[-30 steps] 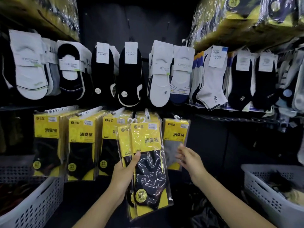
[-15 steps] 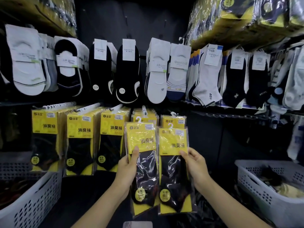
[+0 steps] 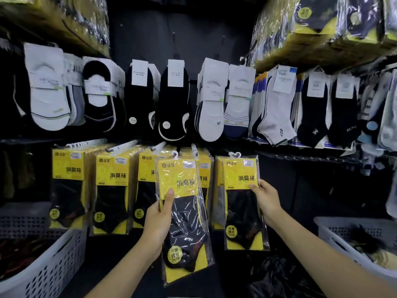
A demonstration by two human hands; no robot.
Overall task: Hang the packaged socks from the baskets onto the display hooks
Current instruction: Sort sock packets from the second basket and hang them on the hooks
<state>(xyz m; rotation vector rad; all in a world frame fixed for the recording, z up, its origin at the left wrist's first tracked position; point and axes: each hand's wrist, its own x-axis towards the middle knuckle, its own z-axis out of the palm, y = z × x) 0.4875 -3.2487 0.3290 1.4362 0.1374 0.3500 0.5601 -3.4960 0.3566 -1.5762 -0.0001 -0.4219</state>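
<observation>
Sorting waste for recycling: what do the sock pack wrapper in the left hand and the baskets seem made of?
The sock pack wrapper: clear glossy plastic film, by its crinkles and glare streaks; the yellow insert may be printed card. The left basket and right basket: pale matte rigid plastic, probably moulded, given perforated walls.

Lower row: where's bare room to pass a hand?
Free: dark panel right of the pack in the right hand, above the right basket. Also dark wall over the upper sock row. Crowded: yellow packs left of the left hand.
</observation>
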